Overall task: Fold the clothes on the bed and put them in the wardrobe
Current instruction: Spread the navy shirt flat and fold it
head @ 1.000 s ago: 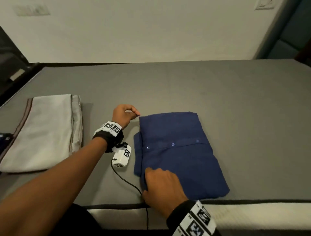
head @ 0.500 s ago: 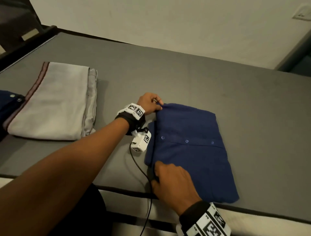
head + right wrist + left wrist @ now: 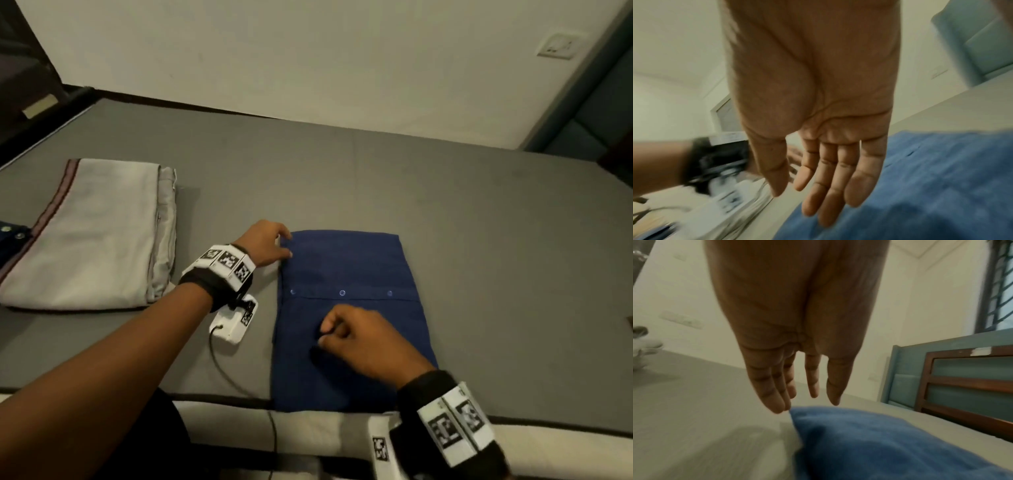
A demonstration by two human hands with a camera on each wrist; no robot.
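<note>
A folded dark blue shirt (image 3: 359,267) with small buttons lies flat on the grey bed (image 3: 479,240), its near end at the front edge. My left hand (image 3: 279,245) is at the shirt's far left corner, with straight fingers and the thumb tip on the cloth edge. In the left wrist view the left hand (image 3: 807,400) hangs with its fingertips just above the shirt (image 3: 879,443) corner. My right hand (image 3: 329,337) hovers over the middle of the shirt and holds nothing. In the right wrist view the right hand (image 3: 818,194) shows a bare palm above the shirt (image 3: 931,186).
A folded pale grey garment (image 3: 96,240) with a dark stripe lies on the bed's left side. A dark blue item (image 3: 10,233) peeks in at the left edge. A blue and wooden headboard (image 3: 962,382) stands at the right, a wall behind the bed.
My right hand has left the shirt's near left corner and moved over its middle. My left hand's fingers, curled at the far left corner before, have straightened. The head view has tilted.
</note>
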